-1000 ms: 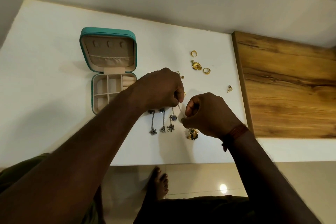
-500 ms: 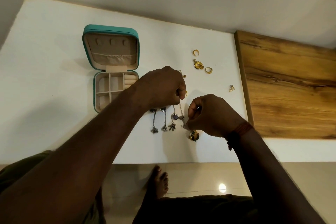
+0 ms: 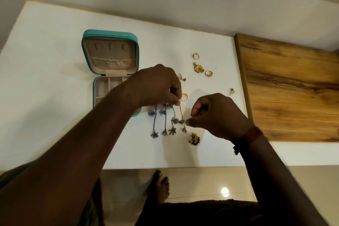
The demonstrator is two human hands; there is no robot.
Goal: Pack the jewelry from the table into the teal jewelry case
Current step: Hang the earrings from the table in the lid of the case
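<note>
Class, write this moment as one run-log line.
left hand: holds silver earrings by tops | right hand: pinches rightmost chain | teal case: open

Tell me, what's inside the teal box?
The lid holds three tabs and a gathered pocket. The tray's visible compartments look empty, no jewelry. The left arm covers the tray's right and near parts, so those can't be seen.
</note>
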